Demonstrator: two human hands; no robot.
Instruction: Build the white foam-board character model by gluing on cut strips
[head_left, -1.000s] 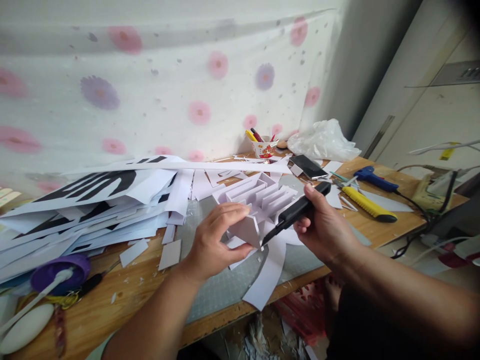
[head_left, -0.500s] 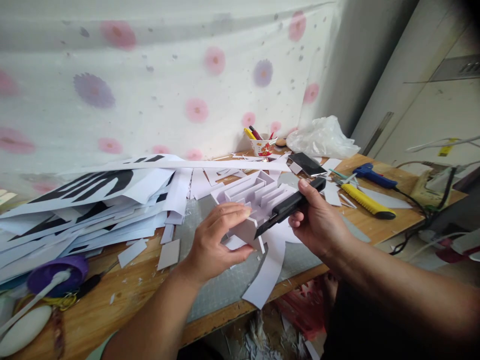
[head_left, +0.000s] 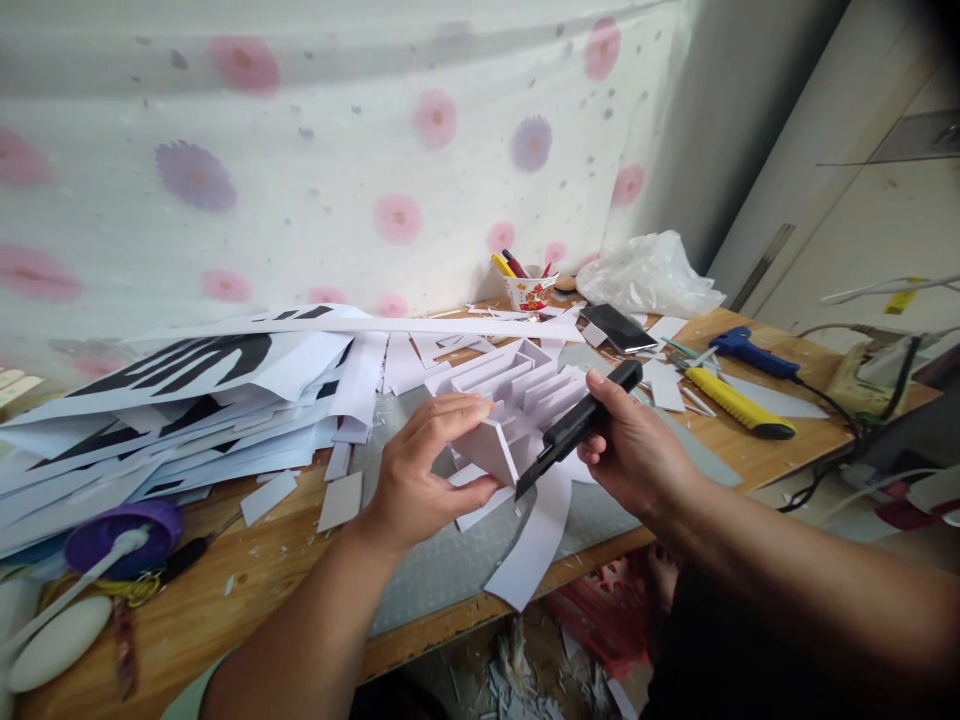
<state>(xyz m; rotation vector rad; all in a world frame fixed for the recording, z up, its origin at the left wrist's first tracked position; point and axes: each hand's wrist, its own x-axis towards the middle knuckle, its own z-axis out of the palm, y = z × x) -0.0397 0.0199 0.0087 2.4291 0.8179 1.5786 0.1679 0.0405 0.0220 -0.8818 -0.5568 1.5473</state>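
My left hand pinches a small white board piece between thumb and fingers, above the grey cutting mat. In my right hand is a black utility knife, its dark blade pointing down and left, with the tip close to the lower right edge of the piece. Just behind them lies a white structure with several upright strips. A curved white strip hangs over the mat's front edge.
Stacked printed sheets fill the left. A purple cup is at the lower left. Behind are a pen cup, plastic bag and phone. A yellow knife and blue glue gun lie right.
The knife has moved slightly down, its blade now lower at the piece's edge. The white piece has tilted in my left hand. The view has shifted slightly.
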